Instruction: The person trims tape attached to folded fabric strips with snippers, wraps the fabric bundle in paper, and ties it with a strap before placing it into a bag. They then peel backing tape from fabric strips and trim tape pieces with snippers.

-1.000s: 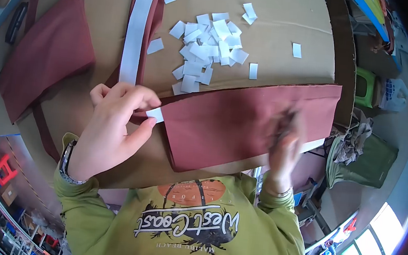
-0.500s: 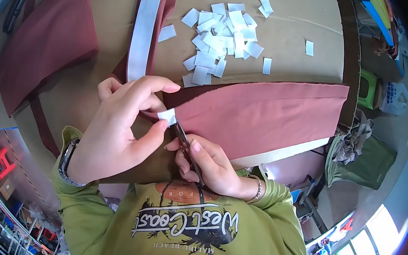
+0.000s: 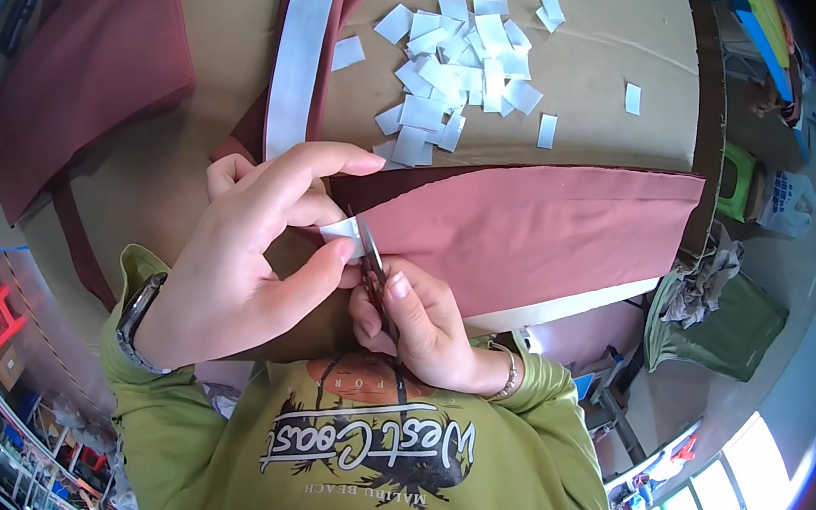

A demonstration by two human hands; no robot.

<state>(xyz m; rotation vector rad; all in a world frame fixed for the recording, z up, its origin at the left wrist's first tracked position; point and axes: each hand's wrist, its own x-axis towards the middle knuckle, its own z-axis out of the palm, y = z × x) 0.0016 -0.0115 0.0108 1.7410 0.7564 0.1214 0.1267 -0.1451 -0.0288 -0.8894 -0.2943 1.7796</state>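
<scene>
Between thumb and finger, my left hand [image 3: 259, 238] pinches a small white label [image 3: 342, 234] at the left end of a reddish-brown fabric piece [image 3: 551, 236]. My right hand [image 3: 420, 327] is closed around small dark-handled scissors [image 3: 373, 266], whose blades touch the label's right side. Beyond my hands lies a heap of white labels [image 3: 460, 60]. A long white strip [image 3: 302, 52] on reddish-brown fabric runs away from my left hand.
A folded stack of reddish-brown fabric [image 3: 96, 78] lies at the left, near a dark tool [image 3: 23, 10]. Cardboard [image 3: 614, 37] covers the table. Beyond its right edge are a green stool [image 3: 735, 182] and a plastic bag [image 3: 789, 203].
My right hand has come in from over the fabric at the right, bringing the scissors to the label. The near fabric's left part is now folded back. The whole view has shifted slightly.
</scene>
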